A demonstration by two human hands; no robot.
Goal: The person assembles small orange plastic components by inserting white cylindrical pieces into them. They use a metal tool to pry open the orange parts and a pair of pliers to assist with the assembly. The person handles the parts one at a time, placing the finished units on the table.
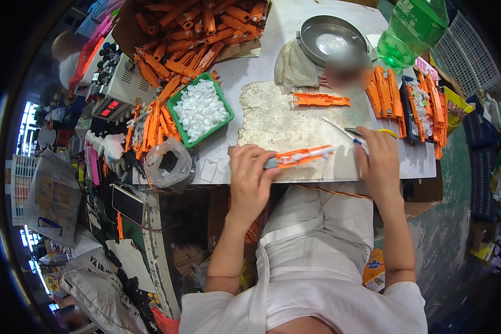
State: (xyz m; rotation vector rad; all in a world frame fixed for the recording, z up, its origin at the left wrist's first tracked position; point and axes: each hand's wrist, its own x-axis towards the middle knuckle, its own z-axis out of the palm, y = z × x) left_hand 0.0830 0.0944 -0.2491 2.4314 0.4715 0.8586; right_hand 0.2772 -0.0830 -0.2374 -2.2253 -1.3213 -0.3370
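My left hand (pixel 249 177) is closed round the grey end of an orange plastic toy part (pixel 300 157). A long white piece lies along that part, whose free end points right, over the table's front edge. My right hand (pixel 381 164) has its fingers curled round the blue-and-white handle of a thin screwdriver (pixel 342 129), its pale shaft pointing up and left. Beside those fingers lies a yellow-handled tool (pixel 388 133), partly covered by the hand. Another orange half shell (pixel 321 99) rests farther back on the worn board (pixel 267 119).
Left stands a green basket (pixel 224 129) of white plastic pieces, with heaped orange parts (pixel 195 33) behind. At the back are a metal bowl (pixel 306 50) and a green bottle (pixel 412 28). Right, orange shells (pixel 385 92) adjoin a dark tray (pixel 409 125). A plastic bag (pixel 168 164) sits front left.
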